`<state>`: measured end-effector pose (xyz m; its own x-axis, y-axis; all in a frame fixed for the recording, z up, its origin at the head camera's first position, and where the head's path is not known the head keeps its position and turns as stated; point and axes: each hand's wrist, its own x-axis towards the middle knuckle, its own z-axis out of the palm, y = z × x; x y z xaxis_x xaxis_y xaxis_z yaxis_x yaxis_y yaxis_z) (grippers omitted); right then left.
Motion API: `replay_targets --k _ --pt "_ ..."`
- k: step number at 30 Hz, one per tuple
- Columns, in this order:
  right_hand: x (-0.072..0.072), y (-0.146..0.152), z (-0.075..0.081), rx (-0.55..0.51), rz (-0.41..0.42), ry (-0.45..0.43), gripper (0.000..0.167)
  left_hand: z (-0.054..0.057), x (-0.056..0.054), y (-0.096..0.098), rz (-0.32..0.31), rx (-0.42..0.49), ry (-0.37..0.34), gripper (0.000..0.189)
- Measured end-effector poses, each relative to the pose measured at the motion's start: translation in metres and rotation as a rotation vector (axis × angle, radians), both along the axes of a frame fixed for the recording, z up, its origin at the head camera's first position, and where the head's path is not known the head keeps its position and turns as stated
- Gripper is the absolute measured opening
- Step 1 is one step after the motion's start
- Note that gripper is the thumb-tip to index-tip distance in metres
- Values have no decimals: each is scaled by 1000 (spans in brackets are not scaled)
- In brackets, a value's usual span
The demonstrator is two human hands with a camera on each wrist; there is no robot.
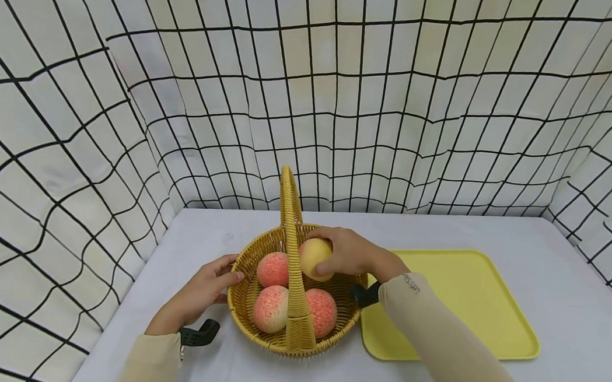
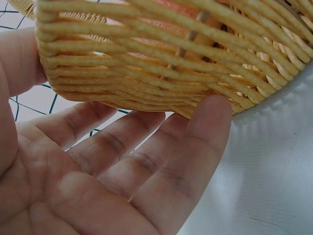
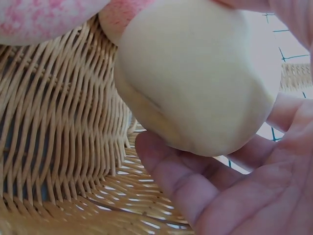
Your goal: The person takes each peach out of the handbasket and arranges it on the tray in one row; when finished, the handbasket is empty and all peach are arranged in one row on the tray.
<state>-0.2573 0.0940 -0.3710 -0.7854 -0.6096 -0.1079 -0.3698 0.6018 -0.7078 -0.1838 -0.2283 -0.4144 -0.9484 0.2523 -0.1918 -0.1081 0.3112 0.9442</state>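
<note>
A round wicker basket [image 1: 238, 326] with a tall arched handle stands on the table, with several pink-speckled peaches [image 1: 272, 309] in it. My right hand [image 1: 348, 251] reaches over the basket's right side and holds a pale yellow peach [image 1: 315, 258], thumb on the near side and fingers around the back. In the right wrist view this peach [image 3: 195, 73] shows a crease, and the fingers curve beneath it within the basket. At the left side, my left hand [image 1: 207, 284] grips the basket rim. Its thumb lies at the rim and its fingers [image 2: 168, 166] press the woven wall from below.
To the right of the basket lies a flat yellow tray [image 1: 467, 306], its left edge partly behind the basket and right forearm. A white cloth covers the table [image 1: 219, 226]. White walls with a black grid netting [image 1: 374, 102] enclose the back and sides.
</note>
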Motion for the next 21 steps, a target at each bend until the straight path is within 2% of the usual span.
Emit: replay_targets --k 4,15,21 --pt "1 7 2 -51 -2 4 65 0 0 0 5 -10 -1 55" --pt "9 28 5 -202 -72 -27 76 -2 2 0 24 -21 3 56" --pt "11 39 4 -244 -95 9 76 -4 1 1 35 -25 2 56"
